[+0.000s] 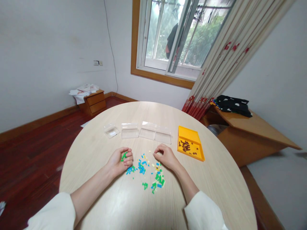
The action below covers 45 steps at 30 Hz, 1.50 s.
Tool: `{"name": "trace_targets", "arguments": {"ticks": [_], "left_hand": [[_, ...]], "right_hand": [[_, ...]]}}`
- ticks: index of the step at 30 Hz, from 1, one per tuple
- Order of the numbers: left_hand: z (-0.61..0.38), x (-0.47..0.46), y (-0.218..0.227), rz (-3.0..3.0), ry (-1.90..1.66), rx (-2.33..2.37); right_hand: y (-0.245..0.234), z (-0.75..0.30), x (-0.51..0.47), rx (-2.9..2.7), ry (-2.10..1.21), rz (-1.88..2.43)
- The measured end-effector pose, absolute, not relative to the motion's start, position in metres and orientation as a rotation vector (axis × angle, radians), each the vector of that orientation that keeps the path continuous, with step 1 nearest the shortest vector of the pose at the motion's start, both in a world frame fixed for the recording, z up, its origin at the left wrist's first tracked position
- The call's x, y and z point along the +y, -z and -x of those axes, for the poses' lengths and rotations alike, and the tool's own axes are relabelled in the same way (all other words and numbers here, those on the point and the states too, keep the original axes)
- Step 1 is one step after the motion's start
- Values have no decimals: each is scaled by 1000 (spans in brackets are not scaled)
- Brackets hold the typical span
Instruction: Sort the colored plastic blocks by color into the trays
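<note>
My left hand (119,163) rests palm up at the left of the loose pieces, its fingers curled over several small green toy bricks (124,156). Thumb and forefinger of my right hand (167,156) are pinched together just above the table; whatever is between them is too small to make out. Between and below my hands lie scattered blue bricks (141,168), green bricks (158,179) and some yellow and cream ones. A small green cluster (145,185) sits nearer to me.
Several clear plastic boxes (129,133) with raised lids stand in a row beyond my hands. An opened yellow case (190,134) holding dark brown pieces (185,146) lies at the right. All are on a round wooden table (96,204).
</note>
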<state>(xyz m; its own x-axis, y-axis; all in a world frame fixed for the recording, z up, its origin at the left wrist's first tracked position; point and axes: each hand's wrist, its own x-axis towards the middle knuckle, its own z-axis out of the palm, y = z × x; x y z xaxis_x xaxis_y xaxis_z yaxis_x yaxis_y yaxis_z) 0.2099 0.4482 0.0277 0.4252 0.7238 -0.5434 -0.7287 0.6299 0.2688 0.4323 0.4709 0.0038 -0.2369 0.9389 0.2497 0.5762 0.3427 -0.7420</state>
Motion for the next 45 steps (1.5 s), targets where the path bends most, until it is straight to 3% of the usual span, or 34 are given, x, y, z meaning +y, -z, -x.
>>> {"name": "trace_targets", "arguments": {"ticks": [33, 45], "left_hand": [[-213, 446, -30, 17, -916, 684], [-220, 441, -30, -100, -749, 644]], "right_hand": [[14, -436, 480, -1463, -789, 1305], [-29, -389, 451, -1753, -772, 991]]}}
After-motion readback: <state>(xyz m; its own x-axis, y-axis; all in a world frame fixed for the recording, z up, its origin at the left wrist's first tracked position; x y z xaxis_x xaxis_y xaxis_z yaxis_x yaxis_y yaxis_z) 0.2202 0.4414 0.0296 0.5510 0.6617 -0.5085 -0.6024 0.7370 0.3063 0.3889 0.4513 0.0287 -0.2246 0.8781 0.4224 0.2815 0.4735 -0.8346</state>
